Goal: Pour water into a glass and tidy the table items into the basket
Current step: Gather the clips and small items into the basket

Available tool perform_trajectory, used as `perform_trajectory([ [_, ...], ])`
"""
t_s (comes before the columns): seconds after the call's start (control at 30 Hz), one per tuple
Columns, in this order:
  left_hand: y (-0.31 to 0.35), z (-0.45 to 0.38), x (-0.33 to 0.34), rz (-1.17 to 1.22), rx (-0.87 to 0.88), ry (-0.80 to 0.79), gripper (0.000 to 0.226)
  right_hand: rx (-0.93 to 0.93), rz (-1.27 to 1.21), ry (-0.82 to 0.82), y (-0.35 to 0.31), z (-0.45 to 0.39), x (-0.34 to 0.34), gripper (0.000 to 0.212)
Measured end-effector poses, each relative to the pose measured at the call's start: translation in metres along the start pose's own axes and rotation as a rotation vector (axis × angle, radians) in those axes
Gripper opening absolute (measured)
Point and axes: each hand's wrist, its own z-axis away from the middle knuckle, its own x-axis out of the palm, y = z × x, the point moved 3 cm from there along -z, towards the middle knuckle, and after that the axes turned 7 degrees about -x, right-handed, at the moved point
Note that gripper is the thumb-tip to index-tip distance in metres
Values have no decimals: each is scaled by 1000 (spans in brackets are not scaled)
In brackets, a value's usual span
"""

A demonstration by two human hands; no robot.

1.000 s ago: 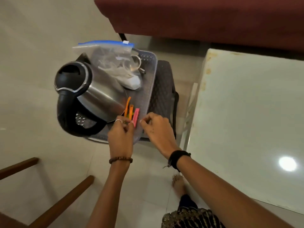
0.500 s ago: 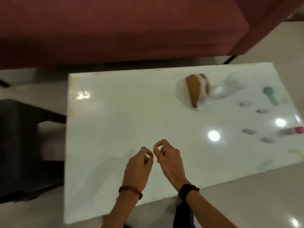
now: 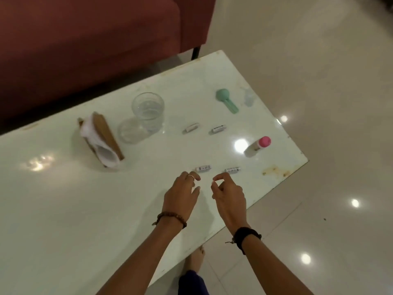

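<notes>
On the white table [image 3: 74,205] stands a clear glass [image 3: 148,110] holding water. Several small grey batteries lie right of it: two far ones [image 3: 191,128] [image 3: 217,129] and two near ones [image 3: 203,168] [image 3: 232,169]. My left hand [image 3: 182,195] hovers just short of the near left battery, fingers apart and empty. My right hand [image 3: 228,193] hovers just below the near right battery, thumb and forefinger curled but holding nothing. The basket and the kettle are out of view.
A wooden napkin holder [image 3: 102,139] with white napkins stands at the left. A green scoop-shaped thing [image 3: 225,100], a small clear bottle [image 3: 248,96] and a pink-capped bottle [image 3: 258,146] lie toward the table's right corner. A dark red sofa [image 3: 85,39] runs behind.
The view has swung right from the basket with the kettle to the table. Both hands, empty, have moved right across the table to the near batteries.
</notes>
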Motion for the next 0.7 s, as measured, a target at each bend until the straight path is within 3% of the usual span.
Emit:
perform_trajectory([
  [0.13, 13, -48, 32, -385, 105, 26, 51, -47, 191, 30, 35, -35, -19, 30],
  [0.23, 11, -70, 45, -507, 88, -13, 48, -49, 347, -20, 56, -54, -22, 39],
  [0.33, 7, -76, 51, -444, 95, -64, 37, -56, 441, -86, 64, -63, -21, 22],
  [0.43, 5, -69, 45, -66, -53, -39, 22, -36, 328, -108, 56, -63, -20, 17],
  [0.57, -3, -48, 21, 766, -524, -24, 3, 79, -166, -16, 14, -44, -10, 21],
  [0.7, -28, -15, -36, 1266, -686, -76, 12, 76, -552, -35, -57, -11, 22, 17],
])
